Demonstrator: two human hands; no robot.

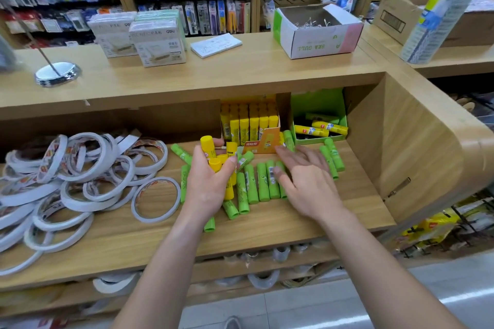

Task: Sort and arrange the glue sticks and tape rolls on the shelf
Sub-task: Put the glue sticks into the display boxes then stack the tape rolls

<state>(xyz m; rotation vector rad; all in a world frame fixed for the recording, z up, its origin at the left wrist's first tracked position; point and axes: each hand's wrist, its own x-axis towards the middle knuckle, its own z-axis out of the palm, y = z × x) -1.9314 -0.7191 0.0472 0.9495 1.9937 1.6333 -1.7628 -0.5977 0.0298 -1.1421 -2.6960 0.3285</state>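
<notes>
Left hand [211, 187] is over the middle of the wooden shelf [240, 232], and its grip is full: fingers and thumb curl round a bunch of yellow glue sticks [207, 145], caps pointing up and away. Right hand [307, 184] sits just beside it with a wide grip, fingers spread and straight, holding nothing, fingertips over the row of green glue sticks [263, 181].

Those green sticks lie flat on the shelf board, packed side by side between the two hands. A few more lie apart at the right [332, 160], and one pokes out under the left wrist [209, 224].

At the back of the shelf stands an orange-yellow carton [264, 141] with yellow sticks upright in rows [251, 120]. Right next to it is a green carton [318, 104] with a few yellow sticks lying loose inside [324, 128].

Over on the left of the same shelf is a jumbled heap of white tape rolls [80, 179], overlapping one another, and one roll lies flat alone [156, 199] near the left hand.

Up on the table above: stacked white boxes [157, 43], a notepad [216, 44], an open white carton of metal clips [318, 32] and a chrome spike stand [57, 73]. More tape rolls show on the lower shelf [262, 278], blurred.
</notes>
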